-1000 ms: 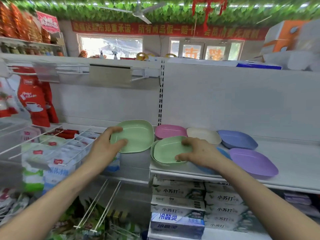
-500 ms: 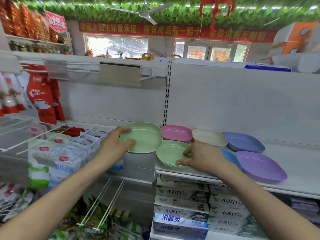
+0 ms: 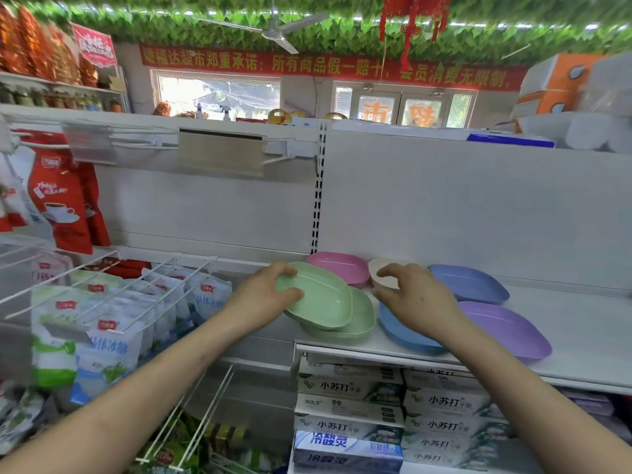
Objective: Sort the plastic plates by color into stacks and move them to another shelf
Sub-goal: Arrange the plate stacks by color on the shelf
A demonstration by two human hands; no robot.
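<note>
Your left hand (image 3: 265, 295) holds a green plate (image 3: 316, 294) by its near rim, thumb inside and fingers (image 3: 285, 270) over the edge, tilted onto the green stack (image 3: 355, 319) at the shelf (image 3: 581, 323) front. At two o'clock your right hand (image 3: 415, 297) hovers with fingers spread above the blue plate (image 3: 402, 331), reaching for the cream plate (image 3: 379, 271). These look light, stiff and slick, so pinch the rim; pink plate (image 3: 340, 266) sits behind.

Under the right hand (image 3: 415, 299), half-hidden: cream plate (image 3: 379, 273) and blue plate (image 3: 403, 328). Beneath the left hand's (image 3: 263, 295) green plate (image 3: 321, 297), mostly covered: green stack (image 3: 362, 319).
</note>
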